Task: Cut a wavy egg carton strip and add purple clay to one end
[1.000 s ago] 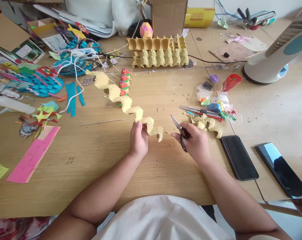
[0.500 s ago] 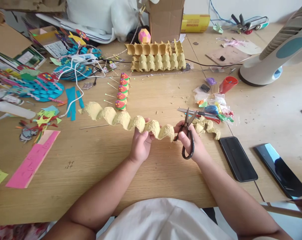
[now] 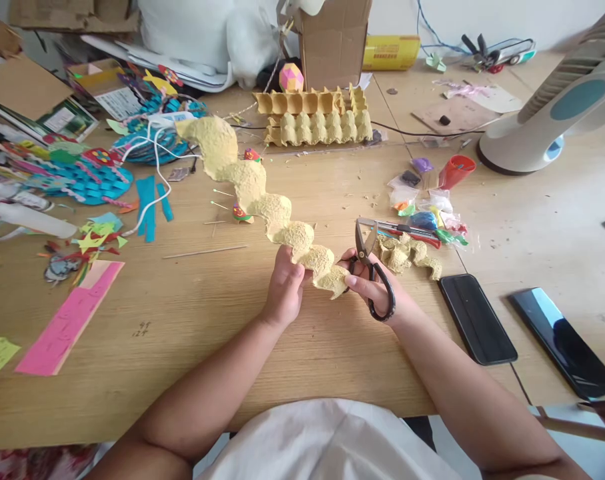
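A long yellow egg carton strip [image 3: 275,213] with several bumps slants from the upper left down toward me. My left hand [image 3: 285,287] grips it from below near its lower end. My right hand [image 3: 377,290] holds black-handled scissors [image 3: 369,257], blades parted and pointing up and away, while its thumb touches the strip's near tip. Behind the raised strip, a painted red and green caterpillar [image 3: 242,214] lies mostly hidden. Cut-off egg carton scraps [image 3: 407,255] lie just beyond my right hand.
Two phones [image 3: 477,319] lie at the right, below a fan [image 3: 537,127]. Clay bags [image 3: 425,217] and a utility knife [image 3: 382,225] are near the scraps. Egg cartons [image 3: 322,127] stand at the back. Pink paper [image 3: 69,320] and blue woven crafts [image 3: 77,180] occupy the left.
The egg carton strip has swung from nearly level to a steep slant, its far end rising over the caterpillar. My right thumb has come onto its near tip, and the scissors have tilted left.
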`<action>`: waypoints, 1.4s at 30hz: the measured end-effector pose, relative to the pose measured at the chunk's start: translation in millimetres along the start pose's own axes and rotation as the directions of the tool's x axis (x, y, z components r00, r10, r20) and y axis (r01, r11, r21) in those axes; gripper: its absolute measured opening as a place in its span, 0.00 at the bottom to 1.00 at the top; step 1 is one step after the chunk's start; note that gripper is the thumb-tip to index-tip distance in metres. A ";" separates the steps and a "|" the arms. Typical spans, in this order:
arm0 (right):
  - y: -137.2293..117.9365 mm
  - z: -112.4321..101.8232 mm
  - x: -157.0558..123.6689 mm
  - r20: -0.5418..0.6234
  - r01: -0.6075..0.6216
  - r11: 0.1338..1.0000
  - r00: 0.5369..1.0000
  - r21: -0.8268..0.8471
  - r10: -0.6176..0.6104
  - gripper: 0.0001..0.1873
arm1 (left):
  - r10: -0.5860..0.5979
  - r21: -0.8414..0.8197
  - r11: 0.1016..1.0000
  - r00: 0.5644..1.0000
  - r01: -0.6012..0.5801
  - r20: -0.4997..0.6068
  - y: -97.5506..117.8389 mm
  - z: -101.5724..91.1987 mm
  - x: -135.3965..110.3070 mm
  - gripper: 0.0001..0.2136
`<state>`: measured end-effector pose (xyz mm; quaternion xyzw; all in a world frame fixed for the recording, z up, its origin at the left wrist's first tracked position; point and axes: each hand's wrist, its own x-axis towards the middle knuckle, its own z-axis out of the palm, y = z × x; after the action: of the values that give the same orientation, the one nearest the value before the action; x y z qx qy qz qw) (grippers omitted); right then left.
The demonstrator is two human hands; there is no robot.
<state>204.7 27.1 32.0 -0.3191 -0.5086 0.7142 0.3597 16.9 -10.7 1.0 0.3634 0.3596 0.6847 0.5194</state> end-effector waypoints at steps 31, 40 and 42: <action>5.0 -0.6 -3.6 0.189 0.305 0.402 0.934 -0.863 -0.303 0.21 | -0.018 0.019 1.000 0.998 0.019 -0.063 7.6 0.1 4.4 0.22; 4.0 0.2 -2.6 0.244 0.333 0.183 0.889 -0.925 -0.387 0.18 | -0.202 -0.126 0.971 0.979 0.203 0.025 15.8 4.6 0.6 0.19; 3.7 -0.3 -2.5 0.253 0.336 0.164 0.887 -0.927 -0.386 0.17 | -0.220 -0.147 0.963 0.974 0.225 0.050 15.8 4.4 -0.6 0.19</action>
<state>205.6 24.3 28.6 -0.3542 -0.8856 0.1471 0.2621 13.8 -14.0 16.7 0.2914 0.3367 0.6411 0.6251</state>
